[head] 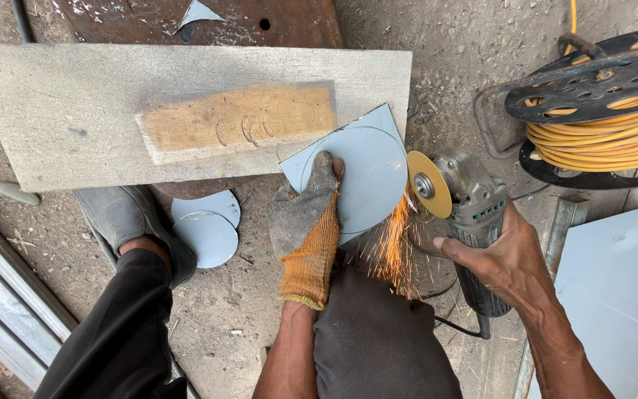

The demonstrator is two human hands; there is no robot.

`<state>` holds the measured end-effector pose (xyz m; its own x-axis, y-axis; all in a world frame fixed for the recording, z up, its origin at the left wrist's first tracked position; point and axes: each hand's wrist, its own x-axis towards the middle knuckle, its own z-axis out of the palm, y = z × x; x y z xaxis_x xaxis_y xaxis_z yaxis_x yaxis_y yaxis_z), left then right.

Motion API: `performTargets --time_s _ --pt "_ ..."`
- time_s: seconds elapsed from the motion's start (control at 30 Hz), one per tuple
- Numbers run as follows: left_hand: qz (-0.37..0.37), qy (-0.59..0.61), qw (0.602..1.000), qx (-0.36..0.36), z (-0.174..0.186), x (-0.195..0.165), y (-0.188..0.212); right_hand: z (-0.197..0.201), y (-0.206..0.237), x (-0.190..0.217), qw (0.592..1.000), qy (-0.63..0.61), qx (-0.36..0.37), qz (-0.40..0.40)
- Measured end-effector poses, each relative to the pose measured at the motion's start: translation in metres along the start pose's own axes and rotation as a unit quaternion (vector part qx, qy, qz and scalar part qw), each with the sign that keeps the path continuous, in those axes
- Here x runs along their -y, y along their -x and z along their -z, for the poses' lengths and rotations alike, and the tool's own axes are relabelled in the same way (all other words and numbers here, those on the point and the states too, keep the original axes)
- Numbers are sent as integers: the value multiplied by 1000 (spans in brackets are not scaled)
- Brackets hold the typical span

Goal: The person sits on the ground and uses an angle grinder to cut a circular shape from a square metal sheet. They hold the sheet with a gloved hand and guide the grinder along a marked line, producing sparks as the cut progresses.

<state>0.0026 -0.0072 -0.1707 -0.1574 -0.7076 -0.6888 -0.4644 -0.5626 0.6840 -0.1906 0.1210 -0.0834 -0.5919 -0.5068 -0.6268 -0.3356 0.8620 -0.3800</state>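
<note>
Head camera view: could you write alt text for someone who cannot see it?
Seen from above, a gloved left hand presses a grey metal sheet onto a wooden board while the bare right hand runs an angle grinder along its edge, throwing orange sparks. Cut metal discs lie on the dirt floor, and a yellow cable reel stands at right.

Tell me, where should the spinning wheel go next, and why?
Probably further along the scribed circle on the grey metal sheet: the grinder in the right hand throws sparks at its lower edge, corners remain uncut, and the gloved left hand pins it.
</note>
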Motion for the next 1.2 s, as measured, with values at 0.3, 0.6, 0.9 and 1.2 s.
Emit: performTargets --time_s 0.3,0.6,0.9,1.2 --pt "13 48 999 16 0 0 2 0 -3 1 1000 2 4 -2" --pt "12 63 998 22 1 -1 0 -4 -2 -8 999 -6 0 31" --pt "17 74 997 25 -2 0 0 -10 -2 -14 1000 -14 2 -4" --pt "17 85 996 30 -3 0 -2 -10 -6 -10 1000 1 6 -17"
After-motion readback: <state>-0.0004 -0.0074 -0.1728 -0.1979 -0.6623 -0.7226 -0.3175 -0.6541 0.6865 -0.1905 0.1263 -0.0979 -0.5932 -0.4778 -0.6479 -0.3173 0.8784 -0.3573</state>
